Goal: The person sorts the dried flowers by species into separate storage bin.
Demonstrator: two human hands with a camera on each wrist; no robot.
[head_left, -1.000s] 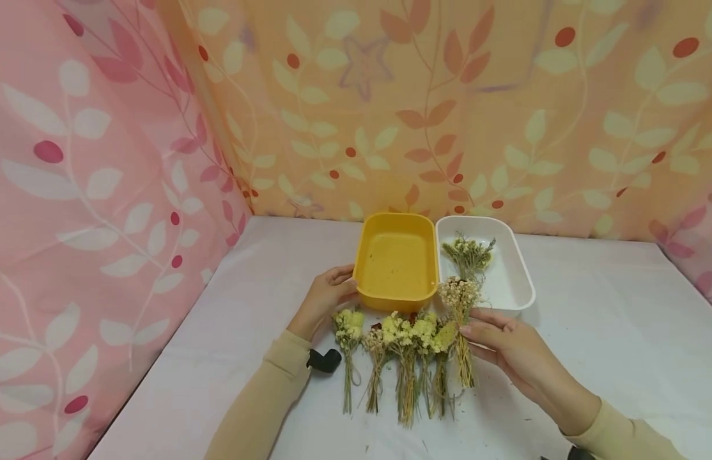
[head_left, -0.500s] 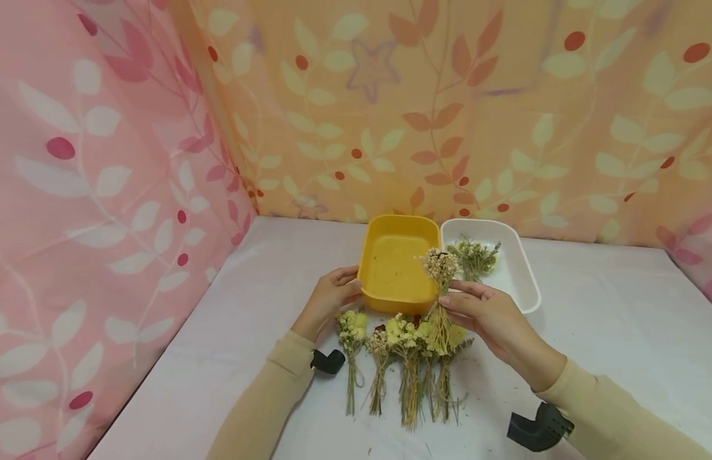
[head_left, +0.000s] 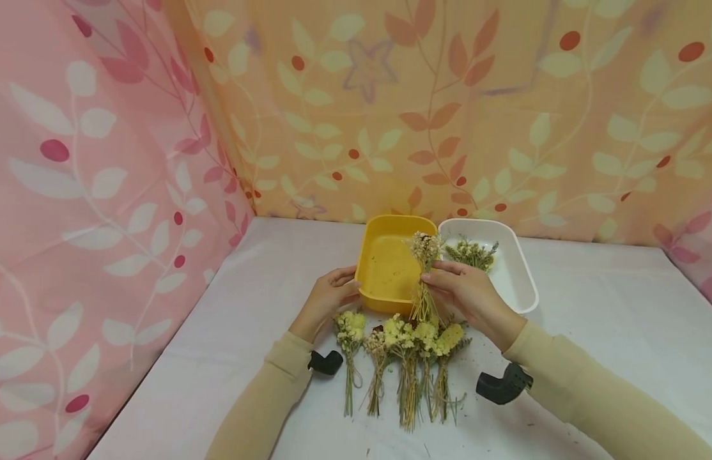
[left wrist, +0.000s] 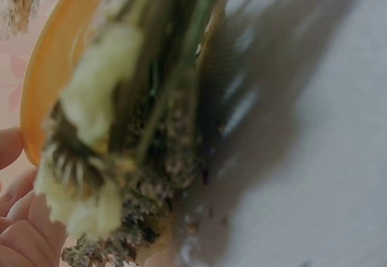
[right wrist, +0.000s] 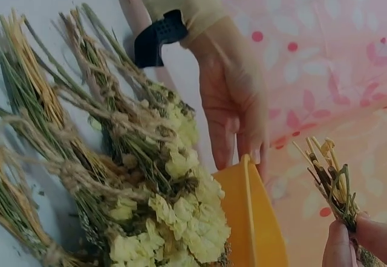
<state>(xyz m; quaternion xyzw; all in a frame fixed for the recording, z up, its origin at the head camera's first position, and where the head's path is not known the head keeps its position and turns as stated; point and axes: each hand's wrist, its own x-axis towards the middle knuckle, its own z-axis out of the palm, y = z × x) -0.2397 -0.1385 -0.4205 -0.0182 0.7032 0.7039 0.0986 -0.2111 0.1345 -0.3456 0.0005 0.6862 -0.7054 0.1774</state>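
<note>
While the right hand (head_left: 471,291) pinched a cream dried-flower bunch with straw-coloured stems (head_left: 425,246) above the near right corner of a yellow rectangular plastic bin (head_left: 388,303), the left hand (head_left: 326,299) gripped its near left corner; toward the table's (head_left: 264,268) far edge, a white rectangular plastic bin (head_left: 516,281) held a yellow-green dried bunch (head_left: 472,254), and twine-tied dried bunches (head_left: 397,333) lay nearer the front edge
</note>
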